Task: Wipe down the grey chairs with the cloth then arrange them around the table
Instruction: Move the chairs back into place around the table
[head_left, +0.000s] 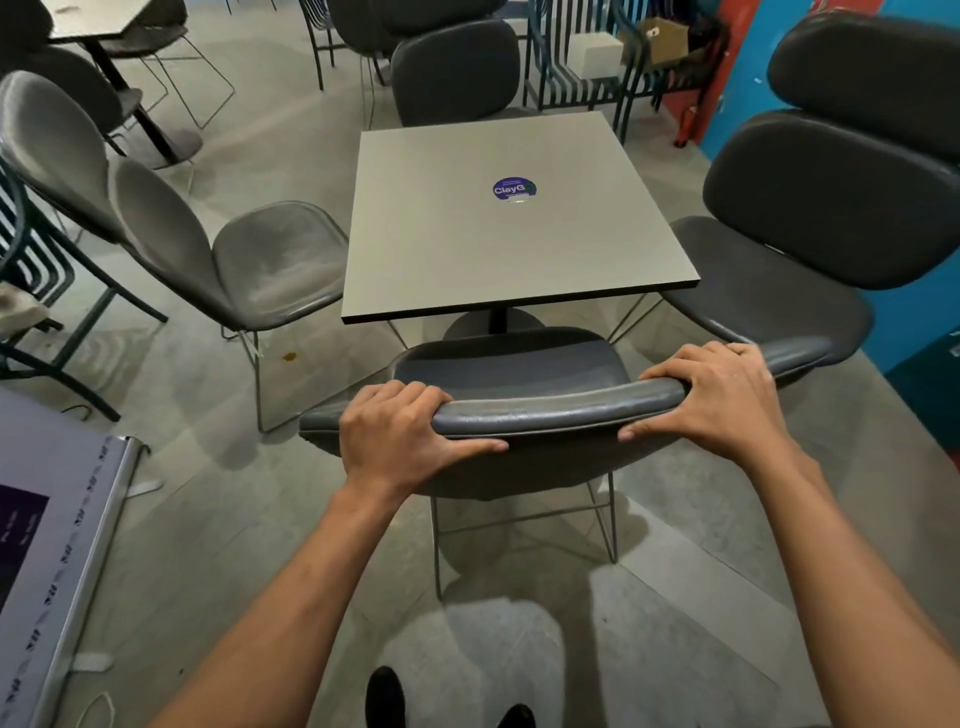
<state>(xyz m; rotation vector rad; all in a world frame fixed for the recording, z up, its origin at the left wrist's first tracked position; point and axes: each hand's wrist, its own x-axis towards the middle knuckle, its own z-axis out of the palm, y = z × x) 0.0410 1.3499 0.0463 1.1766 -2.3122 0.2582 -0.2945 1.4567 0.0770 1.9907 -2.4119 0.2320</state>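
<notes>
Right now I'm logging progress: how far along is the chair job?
Done: chairs stand at the table's left, far and right sides. In hand: left hand and right hand grip the near chair's backrest. Left: pushing it in. No cloth visible.

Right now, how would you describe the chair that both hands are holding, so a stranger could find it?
Find the square grey table with the round purple sticker. The held chair stands at its near edge. Unlike the other chairs, its backrest top is gripped by the left hand and right hand.
</notes>
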